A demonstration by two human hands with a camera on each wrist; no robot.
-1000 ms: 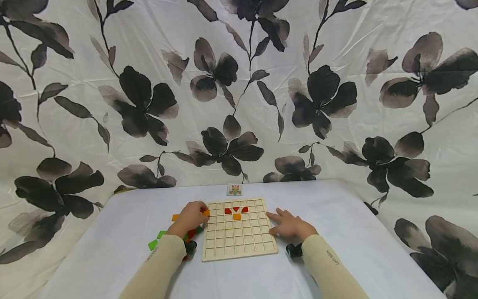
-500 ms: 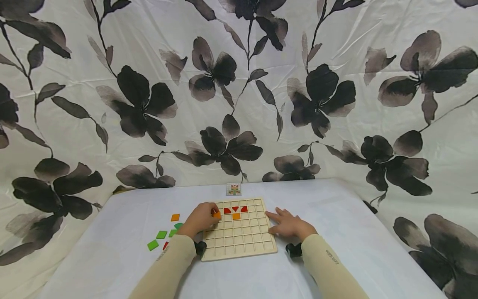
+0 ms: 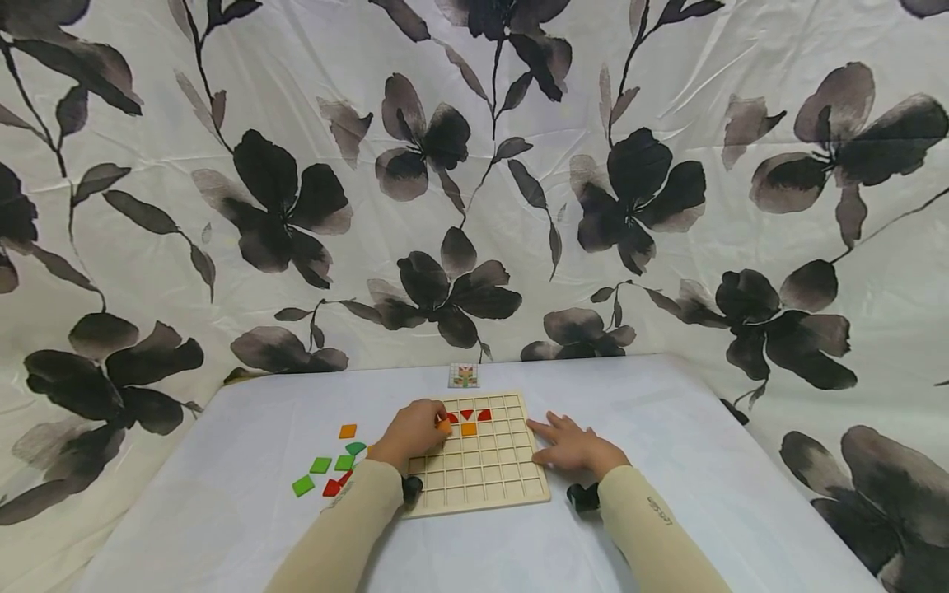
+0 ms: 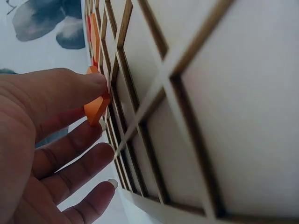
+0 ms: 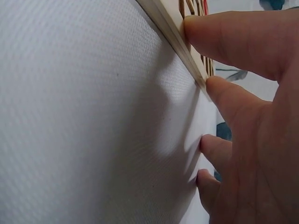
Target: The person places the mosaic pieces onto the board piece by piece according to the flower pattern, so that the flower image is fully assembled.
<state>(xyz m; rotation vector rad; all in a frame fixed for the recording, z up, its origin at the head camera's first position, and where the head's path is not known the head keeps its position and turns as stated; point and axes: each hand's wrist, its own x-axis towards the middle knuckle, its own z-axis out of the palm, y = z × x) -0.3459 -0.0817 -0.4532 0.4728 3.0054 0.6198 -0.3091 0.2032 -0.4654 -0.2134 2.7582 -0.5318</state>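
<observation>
At the board's (image 3: 482, 486) ten o'clock, our left hand (image 3: 413, 430) pinches an orange tile (image 4: 96, 108), our outspread right hand (image 3: 580, 445) seemingly steadying the three o'clock edge.

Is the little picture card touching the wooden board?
Apart. The head view shows a strip of white tabletop between the picture card and the wooden board.

The head view is bright and evenly lit, with mild sheen on the creased cloth (image 3: 534, 222) beyond the left hand (image 3: 411, 432). The left wrist view is dimmer; lens distortion bows the grid board (image 4: 252, 116) beside that hand's fingertips. In the right wrist view, soft-edged shadows fall on the worktop (image 5: 70, 116) beside the right hand (image 5: 261, 121).
</observation>
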